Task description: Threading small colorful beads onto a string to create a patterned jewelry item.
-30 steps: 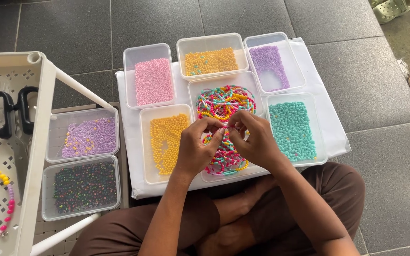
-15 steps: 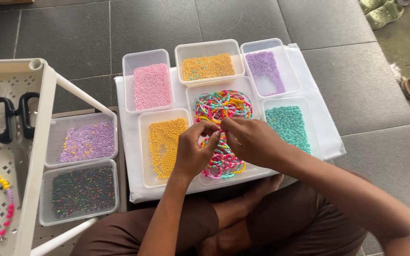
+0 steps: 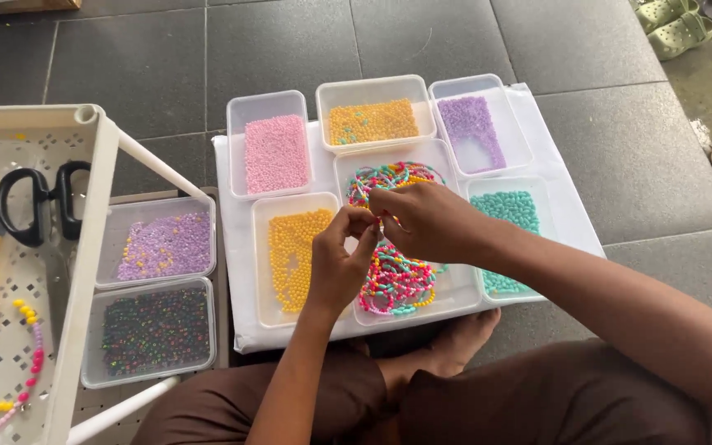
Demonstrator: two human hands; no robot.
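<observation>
From the head camera I see my left hand [image 3: 341, 268] and right hand [image 3: 423, 221] meeting fingertip to fingertip, both pinched narrow over the clear plastic tub of multicoloured bead strands [image 3: 395, 276]; what they nip is too small for me to tell. That tub sits centre on the white cloth [image 3: 232, 247], between the clear tub of yellow beads [image 3: 290, 255] and the clear tub of teal beads [image 3: 514, 216]. The pink bead tub [image 3: 276, 153] lies beyond, and black-handled scissors [image 3: 36, 202] rest on the white perforated rack [image 3: 10, 346] at my left.
</observation>
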